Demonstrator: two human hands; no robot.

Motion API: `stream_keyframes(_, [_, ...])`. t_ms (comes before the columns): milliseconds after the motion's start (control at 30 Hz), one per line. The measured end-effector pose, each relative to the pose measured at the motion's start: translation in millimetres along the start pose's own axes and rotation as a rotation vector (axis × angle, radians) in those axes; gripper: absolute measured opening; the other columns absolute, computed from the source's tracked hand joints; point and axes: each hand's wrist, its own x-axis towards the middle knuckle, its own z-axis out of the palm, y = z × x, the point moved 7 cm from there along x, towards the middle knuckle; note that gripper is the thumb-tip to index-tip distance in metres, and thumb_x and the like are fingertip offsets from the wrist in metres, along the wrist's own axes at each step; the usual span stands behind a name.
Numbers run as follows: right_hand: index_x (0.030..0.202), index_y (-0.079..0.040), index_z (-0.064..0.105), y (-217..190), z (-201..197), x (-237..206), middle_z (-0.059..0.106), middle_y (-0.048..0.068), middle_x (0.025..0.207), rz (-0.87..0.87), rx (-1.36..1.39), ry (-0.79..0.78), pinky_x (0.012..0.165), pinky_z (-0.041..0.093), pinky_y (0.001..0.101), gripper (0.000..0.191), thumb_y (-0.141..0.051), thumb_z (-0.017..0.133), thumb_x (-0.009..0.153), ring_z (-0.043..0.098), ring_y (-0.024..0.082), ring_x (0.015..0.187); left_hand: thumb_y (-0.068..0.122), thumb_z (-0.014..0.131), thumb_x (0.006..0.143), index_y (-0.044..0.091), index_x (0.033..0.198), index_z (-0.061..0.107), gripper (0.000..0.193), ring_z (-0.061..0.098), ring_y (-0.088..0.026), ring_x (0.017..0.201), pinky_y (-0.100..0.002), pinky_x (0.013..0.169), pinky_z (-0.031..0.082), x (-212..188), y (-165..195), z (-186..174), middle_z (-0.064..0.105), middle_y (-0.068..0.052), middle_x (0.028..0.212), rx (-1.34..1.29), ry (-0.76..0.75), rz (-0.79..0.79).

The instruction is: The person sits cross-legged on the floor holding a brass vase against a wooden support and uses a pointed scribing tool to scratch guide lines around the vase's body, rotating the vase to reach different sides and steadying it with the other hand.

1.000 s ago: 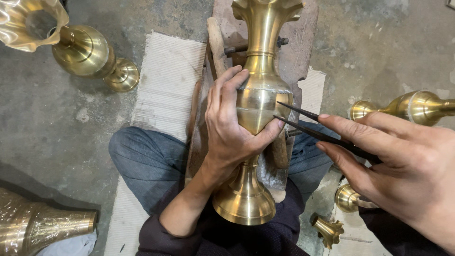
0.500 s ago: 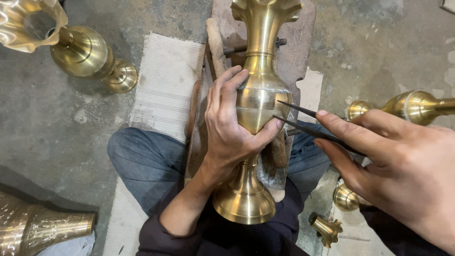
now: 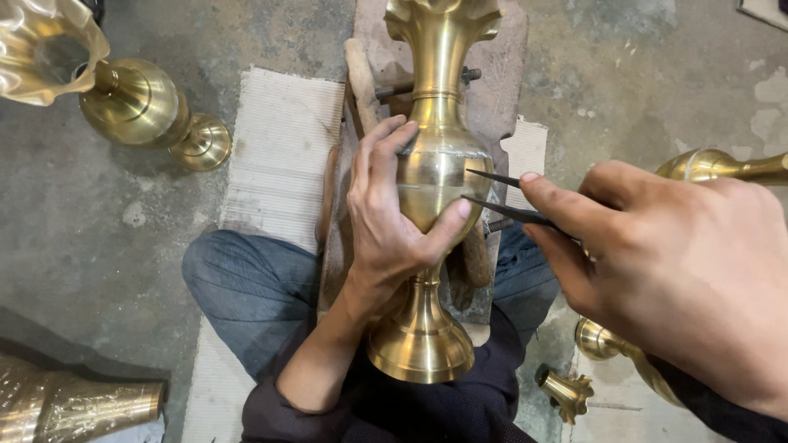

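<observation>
A tall brass vase (image 3: 435, 172) lies along my lap, its flared base (image 3: 420, 344) toward me and its fluted mouth pointing away. My left hand (image 3: 390, 221) wraps around the vase's round belly, thumb on the right side. My right hand (image 3: 665, 262) holds a dark two-legged metal tool (image 3: 501, 197), like a divider, with both points touching the belly's right side. The vase rests on a wooden support (image 3: 361, 90) with a bolt through it.
Another brass vase (image 3: 123, 90) lies on the concrete floor at upper left. A brass piece (image 3: 74, 406) lies at lower left, more brass parts (image 3: 722, 166) at right and small ones (image 3: 566, 392) at lower right. Corrugated cardboard (image 3: 279, 156) lies under my legs.
My right hand has drawn slightly left and closer to the camera, keeping the tool's points on the vase. The left hand keeps its grip.
</observation>
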Motion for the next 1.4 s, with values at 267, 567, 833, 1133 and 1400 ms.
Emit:
stream_keyframes(267, [0.096, -0.012, 0.069, -21, -12, 6, 0.057, 0.006, 0.062, -0.147, -0.052, -0.170, 0.034, 0.042, 0.0337, 0.020, -0.026, 0.055, 0.099, 0.058, 0.015, 0.040, 0.049, 0.070, 0.093, 0.006, 0.141, 0.049, 0.067, 0.061, -0.035, 0.130, -0.049, 0.111, 0.051, -4, -9, 5, 0.055, -0.023, 0.141, -0.048, -0.036, -0.041])
stream_keyframes(567, [0.070, -0.007, 0.071, -19, -20, 23, 0.064, 0.016, 0.062, -0.039, -0.050, -0.273, 0.048, 0.050, 0.0387, 0.031, -0.021, 0.055, 0.094, 0.067, 0.028, 0.054, 0.036, 0.080, 0.091, 0.002, 0.141, 0.051, 0.067, 0.061, -0.035, 0.134, -0.046, 0.118, 0.050, -5, -1, 2, 0.058, -0.021, 0.141, -0.070, -0.032, -0.007])
stream_keyframes(833, [0.071, -0.003, 0.070, -5, 1, 18, 0.065, 0.018, 0.060, -0.021, 0.060, -0.390, 0.051, 0.053, 0.0403, 0.026, -0.015, 0.058, 0.090, 0.070, 0.028, 0.053, 0.043, 0.077, 0.095, 0.001, 0.141, 0.049, 0.069, 0.059, -0.032, 0.133, -0.046, 0.119, 0.049, -9, -5, 9, 0.058, -0.021, 0.137, -0.096, -0.070, -0.018])
stream_keyframes(1133, [0.077, -0.009, 0.074, 1, 6, 17, 0.066, 0.017, 0.062, -0.097, 0.121, -0.191, 0.053, 0.054, 0.0401, 0.013, -0.017, 0.065, 0.083, 0.069, 0.029, 0.058, 0.045, 0.075, 0.100, 0.001, 0.137, 0.050, 0.063, 0.058, -0.029, 0.130, -0.043, 0.117, 0.046, -14, -1, 16, 0.060, -0.018, 0.136, -0.155, -0.078, -0.020])
stream_keyframes(1400, [0.072, -0.010, 0.074, -1, -2, 17, 0.066, 0.017, 0.062, -0.117, 0.120, -0.090, 0.052, 0.053, 0.0397, 0.018, -0.019, 0.065, 0.084, 0.069, 0.028, 0.057, 0.050, 0.074, 0.099, 0.001, 0.137, 0.050, 0.066, 0.061, -0.029, 0.131, -0.043, 0.115, 0.048, -13, -1, 17, 0.061, -0.018, 0.135, -0.149, -0.079, -0.031])
